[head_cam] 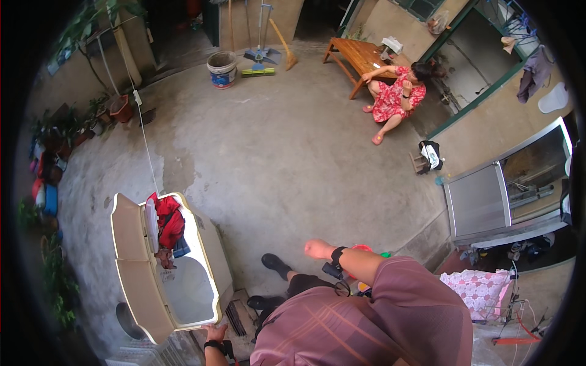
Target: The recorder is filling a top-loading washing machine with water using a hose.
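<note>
A cream twin-tub washing machine [225, 263] stands at my left with its lids [137, 293] raised. Red clothes [170, 224] are heaped over its far tub, along with a brownish cloth [165, 258] and a blue cloth [181, 248]. The near tub [190, 288] looks pale grey inside; I cannot tell how much water it holds. My left hand [215, 332] is at the machine's near corner, thumb apart from the fingers, with nothing visible in it. In front of my body, my right hand [319, 249] is curled into a fist above the concrete floor, away from the machine.
A person [398, 98] sits by a wooden bench [361, 52] at the far right. A bucket [222, 71] and brooms [286, 55] stand by the far wall. A white cord [145, 137] runs to the machine. White plastic crates [146, 354] lie beside it; potted plants [121, 108] line the left.
</note>
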Demonstrator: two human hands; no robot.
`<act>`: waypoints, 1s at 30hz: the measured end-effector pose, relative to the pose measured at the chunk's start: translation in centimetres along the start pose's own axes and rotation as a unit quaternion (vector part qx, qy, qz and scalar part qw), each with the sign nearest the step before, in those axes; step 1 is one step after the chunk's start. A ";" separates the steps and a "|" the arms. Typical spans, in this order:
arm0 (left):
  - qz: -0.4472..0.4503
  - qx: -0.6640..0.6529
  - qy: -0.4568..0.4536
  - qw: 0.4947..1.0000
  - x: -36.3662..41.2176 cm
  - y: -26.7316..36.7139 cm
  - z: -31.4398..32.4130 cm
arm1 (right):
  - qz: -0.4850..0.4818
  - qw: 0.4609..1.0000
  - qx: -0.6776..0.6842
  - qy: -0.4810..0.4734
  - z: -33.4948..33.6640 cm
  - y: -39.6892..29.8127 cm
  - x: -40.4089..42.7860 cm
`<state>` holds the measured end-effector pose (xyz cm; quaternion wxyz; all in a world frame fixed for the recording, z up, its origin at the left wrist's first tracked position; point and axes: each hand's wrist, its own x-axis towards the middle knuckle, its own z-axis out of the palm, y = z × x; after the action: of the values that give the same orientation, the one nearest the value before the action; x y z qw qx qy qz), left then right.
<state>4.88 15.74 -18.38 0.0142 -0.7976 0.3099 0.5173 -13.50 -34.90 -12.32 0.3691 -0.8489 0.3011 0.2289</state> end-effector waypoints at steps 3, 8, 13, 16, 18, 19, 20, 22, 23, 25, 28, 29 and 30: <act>-0.029 -0.028 -0.020 0.999 0.3 -0.1 0.1 | 0.008 1.000 0.002 -0.010 -0.5 -0.7 -0.4; -0.096 0.038 0.053 0.993 1.2 -2.0 2.9 | 0.005 1.000 0.002 -0.020 -0.1 -1.2 0.2; -0.028 -0.044 0.055 0.997 0.0 0.3 0.6 | -0.015 1.000 -0.022 0.004 0.0 -0.1 0.1; -0.004 0.079 0.021 0.997 0.9 -1.3 1.7 | -0.016 1.000 0.009 0.008 0.7 0.7 0.1; -0.008 0.066 0.026 0.997 0.9 -1.6 1.9 | -0.009 1.000 -0.008 -0.013 0.8 0.7 0.5; -0.010 0.078 0.018 0.997 1.0 -1.7 2.0 | -0.001 0.999 -0.026 -0.035 0.7 0.6 0.6; -0.012 0.091 0.009 0.996 0.9 -2.0 2.1 | -0.001 0.999 -0.024 -0.037 0.6 0.5 0.6; -0.014 0.091 -0.001 0.996 1.0 -1.7 1.8 | 0.003 1.000 0.004 -0.030 0.6 0.6 0.7; -0.015 0.091 -0.009 0.996 1.0 -1.6 1.6 | 0.003 1.000 0.006 -0.031 0.7 0.5 0.7; -0.013 0.088 0.007 0.996 0.8 -1.5 1.8 | -0.003 1.000 -0.024 -0.006 0.7 0.7 0.9; -0.014 0.062 0.030 0.997 0.5 -0.8 1.3 | -0.005 1.000 -0.009 -0.001 0.7 0.8 0.8; -0.019 0.038 0.037 0.998 0.4 -0.5 1.0 | -0.004 1.000 -0.009 -0.001 0.7 0.8 0.7; -0.021 0.038 0.038 0.998 0.3 -0.5 0.8 | -0.003 1.000 -0.006 -0.001 0.6 0.7 0.7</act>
<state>4.51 16.27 -19.16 0.0434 -0.8216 0.3131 0.4745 -13.58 -35.03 -13.50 0.3652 -0.8517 0.2967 0.2308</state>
